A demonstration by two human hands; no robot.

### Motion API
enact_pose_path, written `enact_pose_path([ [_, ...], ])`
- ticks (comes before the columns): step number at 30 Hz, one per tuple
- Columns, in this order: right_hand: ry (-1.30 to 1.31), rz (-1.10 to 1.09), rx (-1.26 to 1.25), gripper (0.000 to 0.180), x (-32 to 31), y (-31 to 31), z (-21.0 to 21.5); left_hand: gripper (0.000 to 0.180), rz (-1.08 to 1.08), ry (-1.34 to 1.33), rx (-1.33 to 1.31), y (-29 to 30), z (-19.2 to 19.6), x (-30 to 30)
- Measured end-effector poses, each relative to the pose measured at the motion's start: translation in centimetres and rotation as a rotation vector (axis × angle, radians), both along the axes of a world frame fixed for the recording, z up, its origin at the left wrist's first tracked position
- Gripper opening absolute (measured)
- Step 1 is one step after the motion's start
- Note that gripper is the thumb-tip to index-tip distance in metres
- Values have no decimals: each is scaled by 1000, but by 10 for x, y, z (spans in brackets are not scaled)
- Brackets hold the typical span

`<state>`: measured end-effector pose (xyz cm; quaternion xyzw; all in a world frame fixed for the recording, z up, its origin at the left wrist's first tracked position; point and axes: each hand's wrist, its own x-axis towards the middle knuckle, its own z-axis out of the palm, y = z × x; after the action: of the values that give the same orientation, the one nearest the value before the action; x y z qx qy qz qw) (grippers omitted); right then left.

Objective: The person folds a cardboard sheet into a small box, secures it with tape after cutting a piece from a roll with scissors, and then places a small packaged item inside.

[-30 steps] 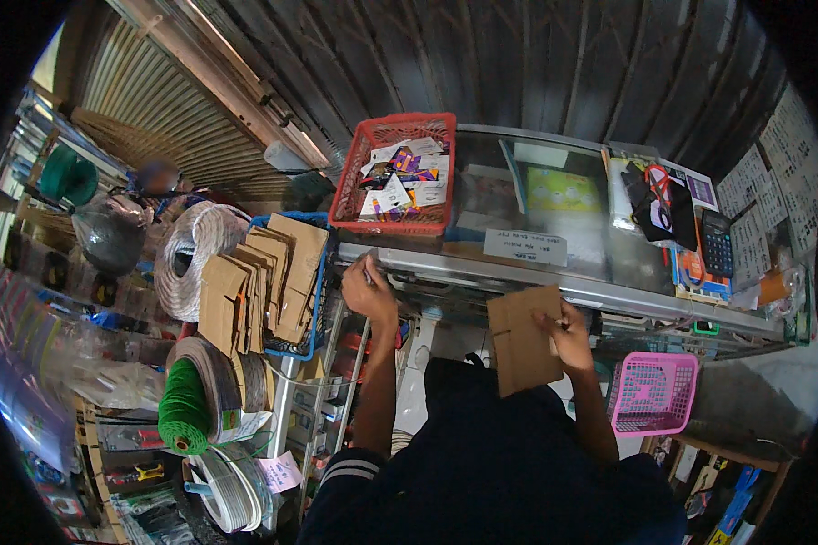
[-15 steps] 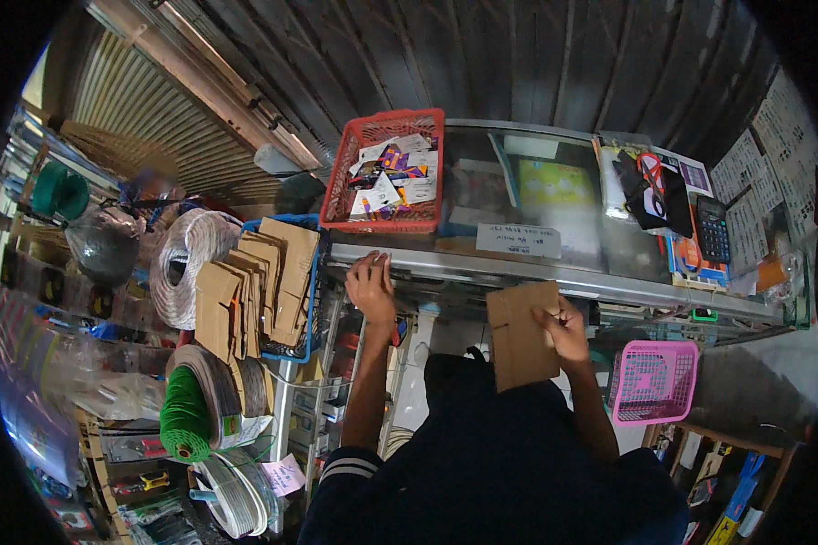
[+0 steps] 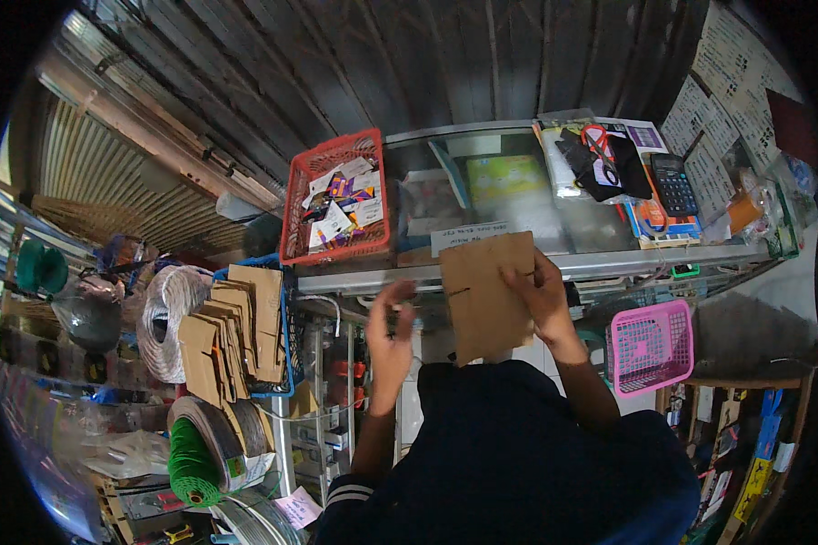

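Note:
In front of my body, my right hand (image 3: pixel 545 295) grips a flat brown cardboard piece (image 3: pixel 484 295) by its right edge, thumb across its face. A dark slit or line runs in from the cardboard's left edge. My left hand (image 3: pixel 393 336) is in the air left of the cardboard, apart from it, with its fingers loosely bent and spread and nothing in them; it is slightly blurred. Behind both hands runs the metal front edge of a glass-topped counter (image 3: pixel 600 263).
On the counter are a red basket (image 3: pixel 291 204) of cards and packets, scissors (image 3: pixel 600 154) on a black pouch, and a calculator (image 3: pixel 673 184). A blue basket (image 3: pixel 291 341) of folded cardboard pieces stands left, near green twine (image 3: pixel 194 463). A pink basket (image 3: pixel 650 350) is at right.
My left hand has come off the counter edge and moved nearer the cardboard. My right hand has raised the cardboard toward the counter, and the view has turned a little.

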<state>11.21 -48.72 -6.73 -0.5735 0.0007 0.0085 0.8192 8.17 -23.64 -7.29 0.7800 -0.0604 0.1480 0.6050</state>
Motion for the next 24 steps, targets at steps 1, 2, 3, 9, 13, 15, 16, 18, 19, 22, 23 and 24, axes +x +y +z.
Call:
enact_pose_path([
  [1,-34,-10,-6,35,1,2,9,40,-133,65,-78,-13,20,-3],
  [2,-69,-17,-11,35,2,6,19,42,-264,128,-154,-21,32,-4],
  [3,-104,-23,-13,36,1,10,30,51,-338,94,-203,-24,32,-2],
  [9,-266,15,-70,49,-1,33,60,61,-275,77,-107,-46,63,-1],
  [13,-346,167,-111,59,0,35,77,54,-165,37,-110,-45,72,0],
  [15,-394,175,-158,62,3,37,80,52,-28,37,-84,-39,67,4],
  [16,-430,150,-155,63,5,42,82,51,18,18,-196,-38,64,6],
  [18,-422,145,-174,62,6,46,82,50,112,-23,-421,-35,57,9],
  [19,-379,167,-199,61,6,45,81,48,150,-49,-513,-33,56,12],
  [22,-247,270,-129,51,11,42,59,43,178,-56,-774,-34,57,19],
  [23,-201,313,-83,48,12,42,48,43,170,-9,-794,-33,52,18],
  [24,-191,276,-64,43,13,43,37,43,145,16,-811,-32,47,17],
])
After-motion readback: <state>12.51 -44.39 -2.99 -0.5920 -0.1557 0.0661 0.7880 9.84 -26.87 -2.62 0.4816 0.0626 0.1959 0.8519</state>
